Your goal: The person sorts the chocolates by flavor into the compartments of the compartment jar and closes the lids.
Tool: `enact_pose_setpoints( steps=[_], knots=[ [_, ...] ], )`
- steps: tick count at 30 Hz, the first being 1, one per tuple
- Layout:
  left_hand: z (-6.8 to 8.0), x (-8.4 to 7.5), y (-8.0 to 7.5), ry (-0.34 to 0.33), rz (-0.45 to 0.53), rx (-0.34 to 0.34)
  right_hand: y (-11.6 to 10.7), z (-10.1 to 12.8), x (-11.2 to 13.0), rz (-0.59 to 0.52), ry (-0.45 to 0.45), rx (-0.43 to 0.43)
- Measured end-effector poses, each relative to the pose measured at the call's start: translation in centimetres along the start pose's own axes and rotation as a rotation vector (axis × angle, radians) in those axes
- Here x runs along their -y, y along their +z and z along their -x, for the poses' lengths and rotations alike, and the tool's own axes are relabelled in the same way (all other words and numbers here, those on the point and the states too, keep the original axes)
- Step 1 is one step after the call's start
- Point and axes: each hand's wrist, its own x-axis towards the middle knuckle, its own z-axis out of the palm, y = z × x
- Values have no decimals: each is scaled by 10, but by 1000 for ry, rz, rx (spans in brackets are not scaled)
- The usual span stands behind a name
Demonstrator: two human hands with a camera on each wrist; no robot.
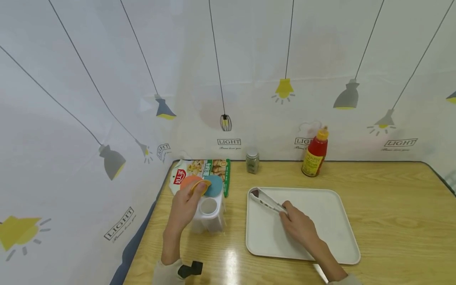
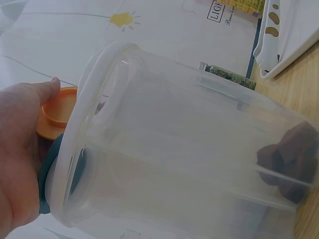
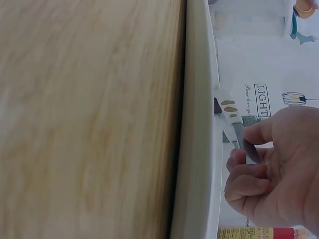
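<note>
My left hand (image 1: 183,208) pinches a small yellow-orange lid (image 2: 60,107) above a clear plastic divided container (image 1: 213,225). One round opening (image 1: 208,206) in its white top is uncovered; a teal lid (image 1: 214,186) and an orange lid (image 1: 189,181) show behind it. Dark brown chunks (image 2: 291,159) lie at the container's bottom in the left wrist view. With my right hand (image 1: 299,225) I grip metal tongs (image 1: 269,202) with pale tips. A dark brown piece (image 1: 255,193) sits between those tips, over the upper left corner of the white tray (image 1: 281,245).
Behind the container lies a green and white food packet (image 1: 222,170). A small glass jar of herbs (image 1: 252,162) and a red sauce bottle (image 1: 316,152) with a yellow cap stand along the table's back edge, before a lamp-patterned wall covering (image 1: 256,107).
</note>
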Motion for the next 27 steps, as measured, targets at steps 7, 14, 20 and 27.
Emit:
enact_pose_setpoints(
  steps=[7, 14, 20, 27],
  knots=[
    [-1, 1, 0, 15, -5, -2, -6, 6, 2, -17, -25, -14],
    [-1, 1, -1, 8, -12, -7, -21, 17, 22, -33, -60, -43],
    [0, 1, 0, -5, -16, -8, -36, 34, 55, -50, -181, -76],
    [0, 1, 0, 11, -16, -13, -36, 49, 83, -82, -314, -66]
  ],
)
